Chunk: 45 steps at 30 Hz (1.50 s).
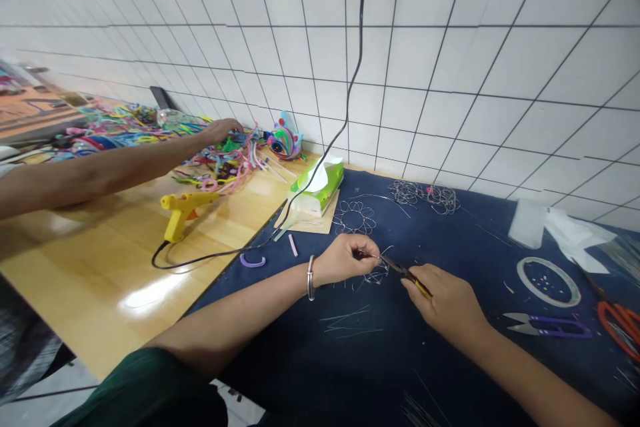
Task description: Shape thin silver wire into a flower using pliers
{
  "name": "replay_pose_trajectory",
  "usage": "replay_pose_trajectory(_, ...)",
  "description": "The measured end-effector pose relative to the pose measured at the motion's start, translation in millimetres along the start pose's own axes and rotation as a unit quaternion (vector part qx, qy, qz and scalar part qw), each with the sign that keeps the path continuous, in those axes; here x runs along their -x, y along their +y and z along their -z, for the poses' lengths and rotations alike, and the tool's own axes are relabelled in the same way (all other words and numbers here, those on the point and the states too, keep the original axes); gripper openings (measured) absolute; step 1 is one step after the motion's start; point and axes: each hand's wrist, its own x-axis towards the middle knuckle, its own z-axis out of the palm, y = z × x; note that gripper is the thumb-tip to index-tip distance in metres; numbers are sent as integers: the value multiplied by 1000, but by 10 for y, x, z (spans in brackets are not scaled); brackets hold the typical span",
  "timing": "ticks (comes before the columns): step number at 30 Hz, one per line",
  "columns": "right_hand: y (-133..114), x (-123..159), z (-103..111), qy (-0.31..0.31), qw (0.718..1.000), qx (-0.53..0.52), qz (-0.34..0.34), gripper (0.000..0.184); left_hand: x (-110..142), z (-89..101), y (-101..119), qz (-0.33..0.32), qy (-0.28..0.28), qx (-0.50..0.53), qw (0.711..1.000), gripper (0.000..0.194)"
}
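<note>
Over the dark blue cloth [300, 347], my left hand [350, 257] pinches a thin wire piece [376, 276] with bent loops hanging below the fingers. My right hand [443, 297] is wrapped around pliers [419, 283] with yellow-and-dark handles. Their jaws reach the wire close to my left fingertips; whether they grip it is too small to tell. Just behind my left hand lies a flower-shaped wire ring [354, 217]. Several straight wires [350, 322] are scattered in front of my hands.
A yellow glue gun [186, 212], its cord trailing, stands left on the wooden table [120, 260]. A tissue pack [318, 185] and wire tangles [425, 196] sit behind. Purple snips [550, 327], red-handled scissors [620, 327] and a tape roll ring [523, 280] lie right. A co-worker's arm [115, 170] reaches into colourful pipe cleaners [220, 170].
</note>
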Motion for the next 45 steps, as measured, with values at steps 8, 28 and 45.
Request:
replay_pose_trajectory(8, -18, 5, 10, -4, 1000, 26, 13, 22, 2, -31, -46, 33, -10, 33, 999, 11)
replay_pose_trajectory(28, 36, -25, 46, -34, 999, -36, 9, 24, -8, 2, -35, 70, -53, 134, 987, 22)
replay_pose_trajectory(45, 218, -115, 108, -78, 988, -39, 130, 20, 11, 81, -39, 80, -177, 144, 970, 16)
